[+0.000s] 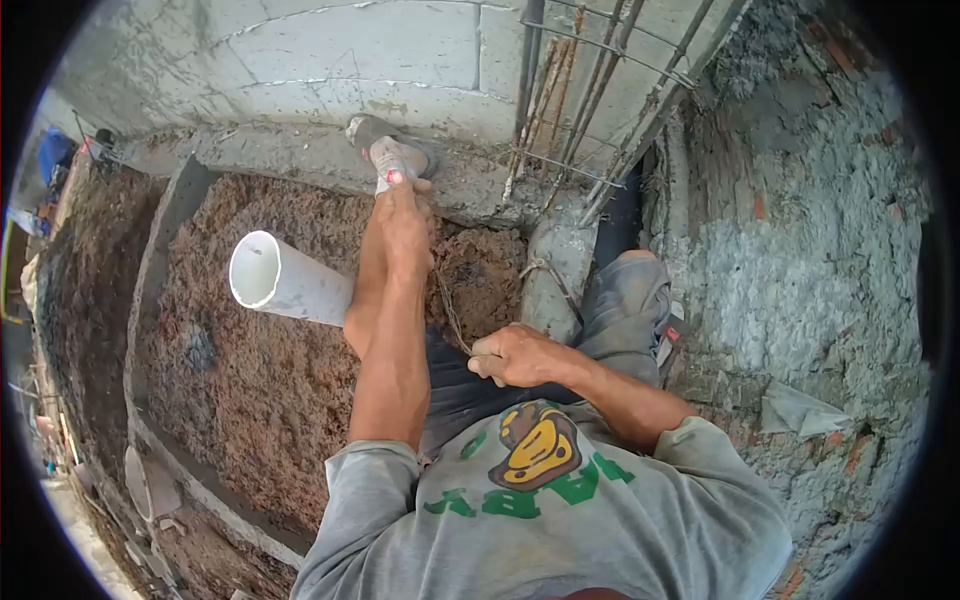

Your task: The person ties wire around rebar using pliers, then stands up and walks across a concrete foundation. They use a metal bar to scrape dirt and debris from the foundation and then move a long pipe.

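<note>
My right hand [515,355] is closed in front of my lap, with fingers pinched on a thin bundle of wire [452,312]. From there the wire runs up to my left hand [405,235], which is stretched forward beside my bare lower leg. Those fingers look closed, and the wire's upper end disappears at that hand. Just beyond its fingertips is my foot in a grey and white shoe [385,143] with a red mark near the ankle. Reddish-brown soil [483,285] lies beneath the wire.
A white plastic pipe [290,282] sticks up from the soil left of my leg. Steel rebar [575,110] rises ahead, in front of a grey block wall [370,50]. A concrete stub [552,285] stands by my right knee. Rough mortared brickwork [790,270] lies to the right.
</note>
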The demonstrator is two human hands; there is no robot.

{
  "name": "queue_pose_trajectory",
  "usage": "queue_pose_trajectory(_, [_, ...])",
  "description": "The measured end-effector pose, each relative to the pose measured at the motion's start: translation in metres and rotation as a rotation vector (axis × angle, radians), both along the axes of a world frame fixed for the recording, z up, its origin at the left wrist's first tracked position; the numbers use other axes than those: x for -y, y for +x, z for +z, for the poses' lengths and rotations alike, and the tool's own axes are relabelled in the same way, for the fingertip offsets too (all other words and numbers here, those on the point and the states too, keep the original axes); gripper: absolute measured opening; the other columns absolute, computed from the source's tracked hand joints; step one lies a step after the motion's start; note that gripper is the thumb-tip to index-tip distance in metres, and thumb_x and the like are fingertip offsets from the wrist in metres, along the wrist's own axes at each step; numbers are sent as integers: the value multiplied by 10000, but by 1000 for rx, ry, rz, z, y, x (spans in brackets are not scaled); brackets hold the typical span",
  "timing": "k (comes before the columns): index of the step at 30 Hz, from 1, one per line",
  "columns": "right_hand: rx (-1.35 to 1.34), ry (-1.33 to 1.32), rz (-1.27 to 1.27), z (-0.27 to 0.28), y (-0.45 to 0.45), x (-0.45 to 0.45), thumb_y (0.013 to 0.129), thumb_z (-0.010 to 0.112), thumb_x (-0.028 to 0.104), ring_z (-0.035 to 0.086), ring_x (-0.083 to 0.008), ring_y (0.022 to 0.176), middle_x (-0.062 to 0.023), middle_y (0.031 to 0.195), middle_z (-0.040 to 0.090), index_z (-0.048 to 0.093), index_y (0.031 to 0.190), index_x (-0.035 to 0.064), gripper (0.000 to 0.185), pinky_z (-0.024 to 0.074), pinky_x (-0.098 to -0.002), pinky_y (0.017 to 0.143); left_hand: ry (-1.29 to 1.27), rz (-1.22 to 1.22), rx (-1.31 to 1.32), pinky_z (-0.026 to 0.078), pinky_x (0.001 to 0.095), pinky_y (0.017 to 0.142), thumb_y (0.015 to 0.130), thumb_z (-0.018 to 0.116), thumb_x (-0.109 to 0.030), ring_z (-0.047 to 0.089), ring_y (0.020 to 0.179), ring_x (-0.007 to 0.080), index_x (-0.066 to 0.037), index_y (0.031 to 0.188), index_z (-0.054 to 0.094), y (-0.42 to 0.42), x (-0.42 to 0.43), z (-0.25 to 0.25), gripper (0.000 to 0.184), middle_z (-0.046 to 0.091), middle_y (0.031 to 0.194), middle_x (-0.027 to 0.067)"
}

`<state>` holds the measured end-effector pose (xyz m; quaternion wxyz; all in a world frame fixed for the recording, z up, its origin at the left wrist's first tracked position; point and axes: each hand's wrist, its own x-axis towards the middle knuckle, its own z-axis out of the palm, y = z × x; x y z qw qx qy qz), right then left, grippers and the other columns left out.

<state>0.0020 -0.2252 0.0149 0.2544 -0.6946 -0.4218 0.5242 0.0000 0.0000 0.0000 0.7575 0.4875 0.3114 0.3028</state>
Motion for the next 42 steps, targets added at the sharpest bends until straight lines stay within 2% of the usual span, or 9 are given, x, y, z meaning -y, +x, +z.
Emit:
queue_pose_trajectory(8, [523, 262, -275, -21, 15, 19, 861, 553, 223, 621, -417, 745, -223, 723, 630, 585, 845, 1, 224, 471, -503, 692, -135, -39, -59, 384, 237, 480, 993, 387, -396, 462, 541, 88, -34, 1132, 531, 29, 17, -26, 413, 497, 684, -11])
queue_pose_trajectory(19, [431, 225, -515, -45, 35, 21, 905, 512, 267, 566, -451, 820, -220, 790, 598, 530, 881, 39, 230, 433, -525, 730, -166, -192, -131, 450, 352, 850, 971, 430, -448, 596, 991, 214, -71, 1297, 446, 11, 5, -32, 500, 640, 1123, 120])
queue_pose_trajectory(23, [468, 281, -514, -50, 37, 20, 904, 513, 253, 569, -451, 822, -220, 792, 600, 536, 890, 42, 213, 436, -525, 736, 137, 38, -152, 421, 319, 870, 960, 471, -446, 529, 1061, 173, -78, 1413, 329, 0, 32, -12, 601, 546, 1218, 79])
queue_pose_trajectory(27, [548, 259, -473, -38, 27, 9, 893, 520, 214, 585, -451, 808, -228, 795, 613, 539, 882, 36, 179, 448, -529, 730, 592, -62, -214, 352, 385, 1032, 889, 607, -386, 460, 1231, 306, 14, 1309, 474, 2, 50, -27, 595, 492, 1310, 215])
queue_pose_trajectory(32, [598, 328, -398, -25, 8, -3, 886, 524, 185, 595, -452, 788, -236, 772, 617, 538, 870, 17, 170, 462, -524, 703, 1010, 41, -431, 429, 352, 934, 853, 655, -323, 577, 1048, 291, 47, 1054, 627, 8, 55, -47, 422, 613, 1103, 196])
queue_pose_trajectory(35, [613, 316, -336, -25, 6, -5, 887, 523, 184, 593, -456, 774, -242, 759, 613, 533, 853, 12, 175, 463, -525, 687, 677, -103, -387, 465, 272, 577, 933, 568, -283, 561, 606, 133, 27, 899, 624, 9, 43, -56, 316, 610, 674, 34])
queue_pose_trajectory(36, [606, 297, -277, -27, 8, -8, 888, 523, 186, 590, -459, 769, -247, 757, 609, 530, 843, 12, 179, 460, -528, 682, 214, -96, -211, 492, 371, 632, 953, 503, -303, 619, 632, 229, -4, 849, 646, 12, 47, -46, 347, 645, 695, 123])
queue_pose_trajectory(38, [404, 301, -228, -32, 6, -11, 896, 532, 215, 562, -476, 808, -276, 749, 581, 523, 801, 11, 226, 430, -534, 681, 379, -27, -281, 466, 359, 577, 971, 447, -375, 579, 551, 194, -16, 783, 621, 13, 44, -59, 441, 580, 569, 84])
queue_pose_trajectory(42, [-9, 219, -28, 5, 1, -16, 896, 530, 195, 555, -182, 578, -79, 633, 562, 552, 849, 8, 194, 447, -338, 551, 238, -51, -129, 398, 291, 569, 973, 406, -497, 453, 566, 125, -72, 629, 532, 12, 54, -65, 561, 466, 567, 7])
